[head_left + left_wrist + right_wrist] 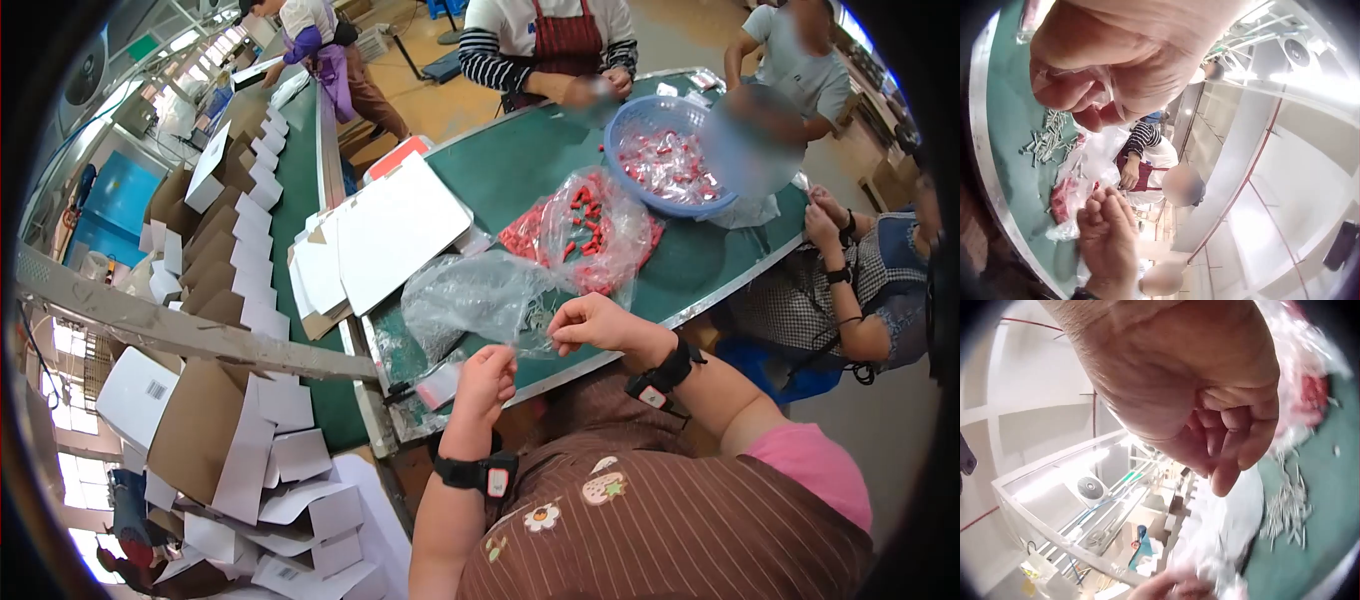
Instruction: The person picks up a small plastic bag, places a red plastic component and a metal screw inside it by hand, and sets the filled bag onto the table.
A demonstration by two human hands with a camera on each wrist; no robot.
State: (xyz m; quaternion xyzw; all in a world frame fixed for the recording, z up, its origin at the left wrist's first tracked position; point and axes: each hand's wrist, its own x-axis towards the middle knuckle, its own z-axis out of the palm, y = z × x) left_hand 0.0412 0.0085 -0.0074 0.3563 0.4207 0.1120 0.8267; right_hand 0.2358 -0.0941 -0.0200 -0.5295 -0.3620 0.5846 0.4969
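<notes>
Fingers of my left hand (487, 383) (1122, 56) curl round a small clear plastic bag (1107, 87). My right hand (600, 330) (1110, 237) (1197, 381) is just beside it, thumb and fingers bent together. A small red spot (1096, 185) shows by its fingertips in the left wrist view; I cannot tell whether they hold it. Below the hands, silver screws (1049, 140) (1288, 509) lie loose on the green table (500, 165), by a large clear bag (480, 295). Farther back, red plugs (590, 225) fill another open clear bag.
A blue basket (655, 200) of small filled packets stands at the back right. White cardboard sheets (400, 230) lie at the left of the table. Opened white boxes (215, 420) line the far left. Several people are around the table. A metal rail (200, 325) crosses at the left.
</notes>
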